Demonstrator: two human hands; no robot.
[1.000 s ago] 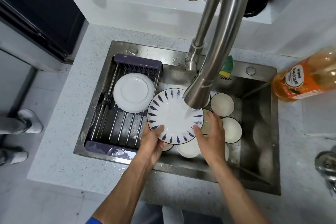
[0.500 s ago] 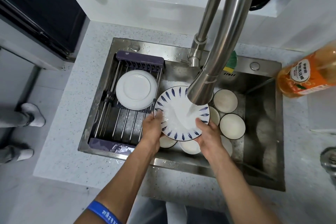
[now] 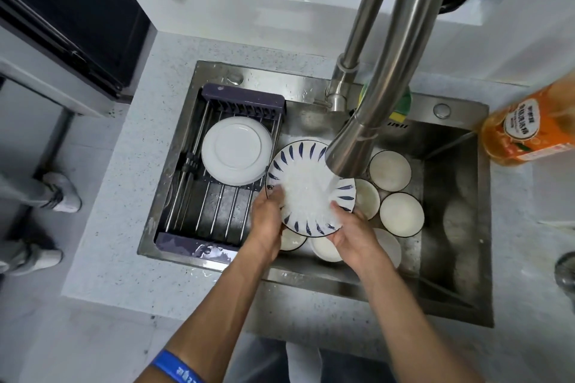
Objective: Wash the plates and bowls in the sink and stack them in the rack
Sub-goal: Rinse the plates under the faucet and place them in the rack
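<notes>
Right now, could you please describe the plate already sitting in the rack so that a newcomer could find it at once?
Start at the steel sink; its left half holds a dark rack of metal bars. At the far end of that rack lies the plain white plate, upside down with its foot ring showing. Unlike the blue-patterned plate under the faucet, it has no pattern and no hand touches it.

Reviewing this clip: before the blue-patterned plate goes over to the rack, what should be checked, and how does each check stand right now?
1. Grip: left hand and right hand both hold the blue-leaf-patterned white plate by its near rim: ok.
2. Rinse: water from the steel faucet spout lands on it: ok.
3. Plate's underside clean: cannot tell.
4. Room on the purple-framed wire rack in front of the plain white plate: ok.
5. White dark-rimmed bowls remaining in the sink: not ok.
</notes>
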